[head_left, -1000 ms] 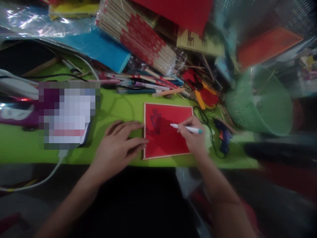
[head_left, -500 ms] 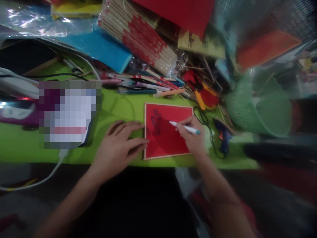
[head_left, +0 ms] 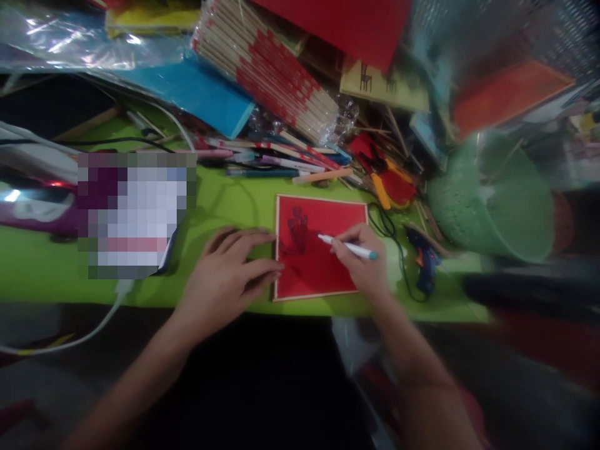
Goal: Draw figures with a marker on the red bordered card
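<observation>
A red card (head_left: 323, 269) with a pale border lies on the lime-green table (head_left: 225, 200), a dark drawing in its upper left. My right hand (head_left: 365, 262) is closed on a white pen with a teal cap (head_left: 349, 248), its tip on the card just right of the drawing. My left hand (head_left: 229, 275) lies flat on the table with fingers spread, fingertips touching the card's left edge.
Pens and sticks (head_left: 276, 162) lie in a row behind the card. Behind them are a bundle of red-and-tan sticks (head_left: 272, 75) and blue paper (head_left: 197, 94). A blue glue gun (head_left: 424, 262) lies to the right, beside a green basket (head_left: 492, 200). A white cable (head_left: 94, 325) hangs off the left front edge.
The pen tip has moved slightly left across the card toward the drawing. My left hand has stayed in place.
</observation>
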`<state>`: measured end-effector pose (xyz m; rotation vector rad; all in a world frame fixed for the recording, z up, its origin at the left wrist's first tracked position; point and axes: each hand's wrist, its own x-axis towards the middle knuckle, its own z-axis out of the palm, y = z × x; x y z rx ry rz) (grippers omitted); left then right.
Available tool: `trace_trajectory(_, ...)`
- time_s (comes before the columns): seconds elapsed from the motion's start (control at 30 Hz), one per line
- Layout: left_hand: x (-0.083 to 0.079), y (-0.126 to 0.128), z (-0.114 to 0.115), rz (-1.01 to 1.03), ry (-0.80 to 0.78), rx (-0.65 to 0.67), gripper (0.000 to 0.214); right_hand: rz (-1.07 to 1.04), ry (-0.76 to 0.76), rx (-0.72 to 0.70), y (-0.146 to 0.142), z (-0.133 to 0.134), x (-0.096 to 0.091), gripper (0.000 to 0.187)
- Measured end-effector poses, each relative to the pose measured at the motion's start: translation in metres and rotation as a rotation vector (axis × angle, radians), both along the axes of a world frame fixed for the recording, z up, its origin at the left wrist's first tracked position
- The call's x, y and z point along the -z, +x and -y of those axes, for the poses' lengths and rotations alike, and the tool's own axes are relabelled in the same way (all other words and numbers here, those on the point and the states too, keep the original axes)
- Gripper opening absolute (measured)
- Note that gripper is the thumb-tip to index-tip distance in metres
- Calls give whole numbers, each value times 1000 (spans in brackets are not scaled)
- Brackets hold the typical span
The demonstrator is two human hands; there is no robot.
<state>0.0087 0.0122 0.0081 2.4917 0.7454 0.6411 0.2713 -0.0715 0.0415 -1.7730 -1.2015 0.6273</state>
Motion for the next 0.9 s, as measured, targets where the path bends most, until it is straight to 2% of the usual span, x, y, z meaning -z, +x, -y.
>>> trace_trajectory(0.53,-3,1,1,-2,31,1,22,-17,-62,-81,-5,1,-6,15)
trace_trajectory(0.9,-2,0,2,-4,-4,-9,20,-27,-106,-107,-10,5,-10,17)
